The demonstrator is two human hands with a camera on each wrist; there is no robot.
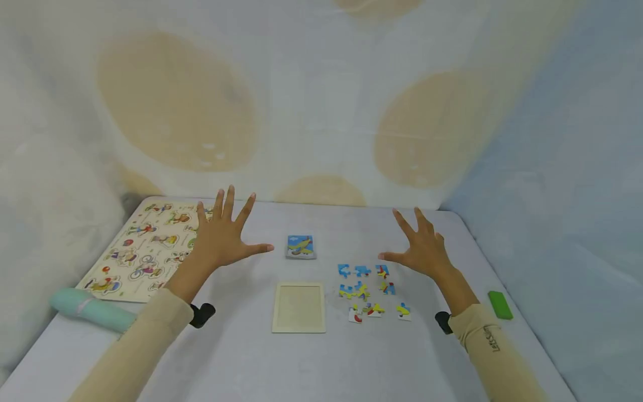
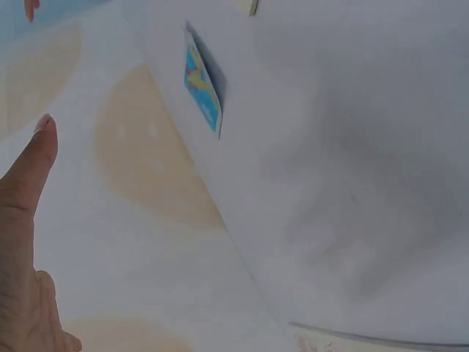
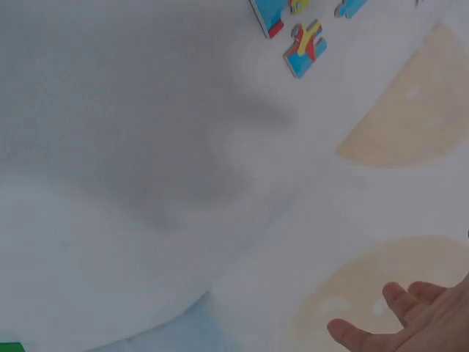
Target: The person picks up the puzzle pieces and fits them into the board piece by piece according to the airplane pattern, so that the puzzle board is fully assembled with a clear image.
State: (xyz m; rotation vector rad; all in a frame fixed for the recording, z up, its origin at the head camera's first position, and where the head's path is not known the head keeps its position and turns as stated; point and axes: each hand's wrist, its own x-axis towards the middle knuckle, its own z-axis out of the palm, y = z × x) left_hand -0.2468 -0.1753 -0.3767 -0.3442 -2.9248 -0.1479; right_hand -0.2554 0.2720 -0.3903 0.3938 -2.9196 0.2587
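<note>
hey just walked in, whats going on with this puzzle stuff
A person holds their left hand and right hand open above a table, gripping nothing. Loose puzzle pieces lie on the table, nearer the right hand, beside a pale tray; none are in it. Behind the tray is a small picture of what looks like a yellow plane. A large illustrated board lies at the left, partly hidden by the left arm.

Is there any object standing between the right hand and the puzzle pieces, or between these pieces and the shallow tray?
Nothing visible stands in either path: the empty right hand is near the puzzle pieces, and only bare tabletop separates them from the shallow tray.
</note>
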